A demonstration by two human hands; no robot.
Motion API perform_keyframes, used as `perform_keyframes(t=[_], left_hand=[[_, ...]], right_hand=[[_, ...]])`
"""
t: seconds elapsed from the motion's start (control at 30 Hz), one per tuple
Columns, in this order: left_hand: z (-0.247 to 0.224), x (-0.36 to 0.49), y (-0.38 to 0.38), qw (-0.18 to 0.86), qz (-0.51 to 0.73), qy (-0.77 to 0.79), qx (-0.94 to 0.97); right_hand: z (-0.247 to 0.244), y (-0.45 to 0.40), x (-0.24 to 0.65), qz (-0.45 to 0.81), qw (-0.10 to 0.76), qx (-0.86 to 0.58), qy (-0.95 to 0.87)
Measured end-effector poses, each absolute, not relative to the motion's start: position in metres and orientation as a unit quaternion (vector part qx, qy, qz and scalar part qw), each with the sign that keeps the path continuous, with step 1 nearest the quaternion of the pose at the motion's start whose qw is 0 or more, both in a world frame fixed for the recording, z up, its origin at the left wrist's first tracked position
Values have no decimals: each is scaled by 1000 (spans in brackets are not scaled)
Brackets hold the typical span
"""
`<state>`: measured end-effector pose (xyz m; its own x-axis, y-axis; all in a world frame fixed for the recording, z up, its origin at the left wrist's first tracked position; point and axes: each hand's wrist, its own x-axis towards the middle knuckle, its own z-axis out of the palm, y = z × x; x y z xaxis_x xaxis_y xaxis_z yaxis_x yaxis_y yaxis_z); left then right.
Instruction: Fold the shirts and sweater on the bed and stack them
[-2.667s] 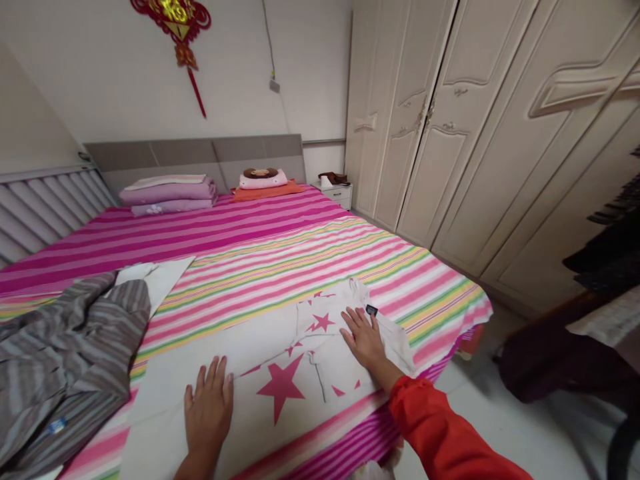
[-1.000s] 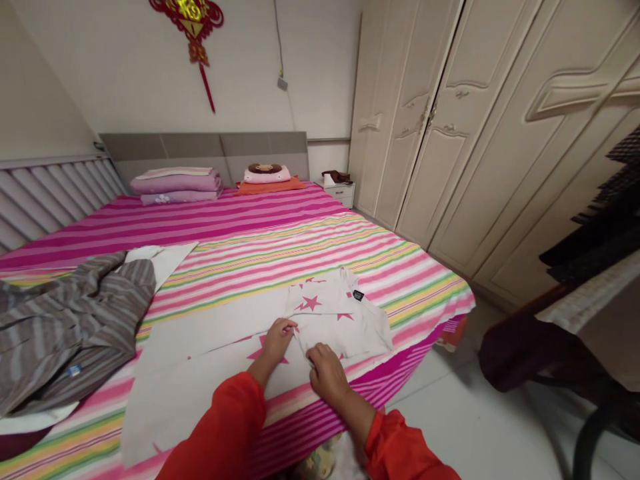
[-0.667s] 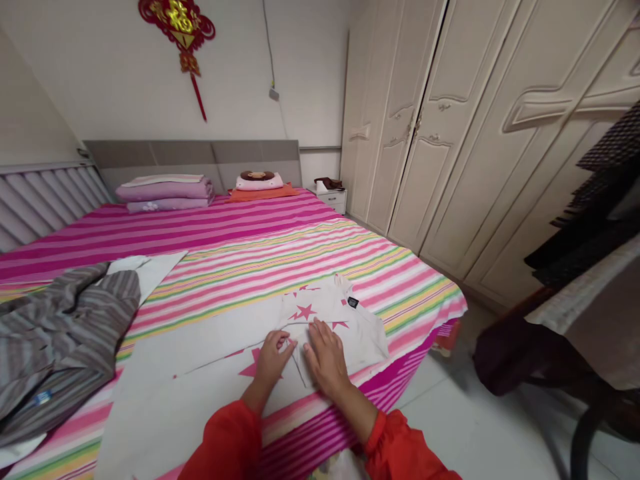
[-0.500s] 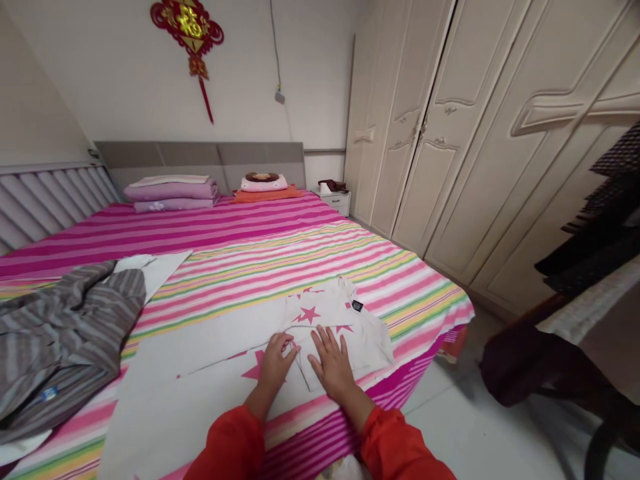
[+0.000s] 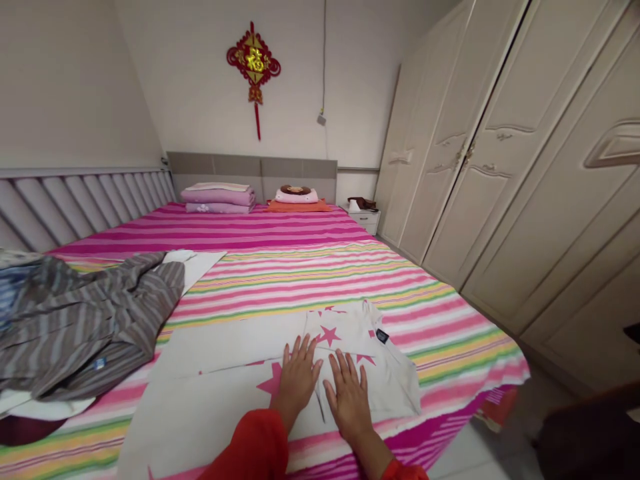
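Beneath both hands [image 5: 324,393] lies the white star-print garment [image 5: 395,377].

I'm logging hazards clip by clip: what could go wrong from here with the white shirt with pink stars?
The left hand and right hand lie flat on the white shirt, so sliding them might ruck its thin cloth. The shirt also lies near the close edge of the striped sheet, so a tug that way could drag it over.

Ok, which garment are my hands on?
The white garment with pink stars and a black label; the grey striped garment lies to its left, untouched.
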<state>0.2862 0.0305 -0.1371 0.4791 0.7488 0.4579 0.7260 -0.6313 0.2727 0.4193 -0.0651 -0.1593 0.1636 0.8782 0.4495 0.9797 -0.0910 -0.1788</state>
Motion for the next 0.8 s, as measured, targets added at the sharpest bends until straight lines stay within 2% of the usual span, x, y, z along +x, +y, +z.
perform_keyframes(t=[0.27, 0.6, 0.8], left_hand=[[-132, 258, 30, 7, 248, 401, 882], [-123, 65, 58, -64, 199, 570, 795], [-114, 23, 65, -59, 204, 640, 739]], right_hand=[[-148, -66, 417, -77, 185, -749, -631], [-132, -70, 415, -45, 100, -773, -625], [-135, -70, 417, -60, 112, -770, -625]])
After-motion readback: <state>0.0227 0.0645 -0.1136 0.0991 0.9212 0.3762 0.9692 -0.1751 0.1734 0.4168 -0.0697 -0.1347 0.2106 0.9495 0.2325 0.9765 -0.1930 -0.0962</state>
